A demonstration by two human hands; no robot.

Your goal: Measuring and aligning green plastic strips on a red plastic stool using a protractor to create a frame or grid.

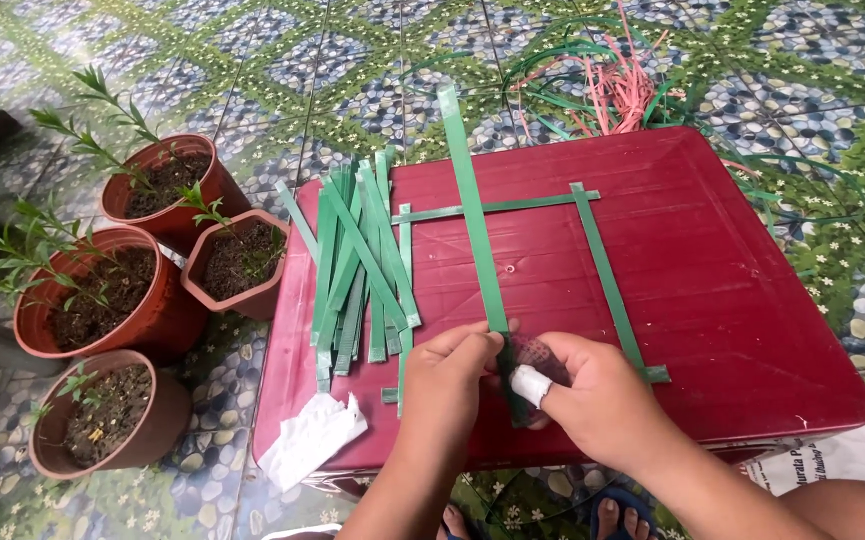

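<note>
On a dark red plastic table (712,290) lies a frame of green plastic strips: a horizontal strip (497,207) across the top and a long strip (607,275) down the right side. A wider green strip (470,205) runs from the far edge toward me. My left hand (447,380) pinches its near end. My right hand (592,395), with a white bandage on the index finger, presses the same strip beside it. The strip's near end is partly hidden under my fingers.
A loose pile of green strips (357,265) lies on the table's left part, a crumpled white paper (310,438) at its front-left corner. Several brown pots with small plants (152,190) stand on the tiled floor to the left. Pink and green strip scraps (617,85) lie behind the table.
</note>
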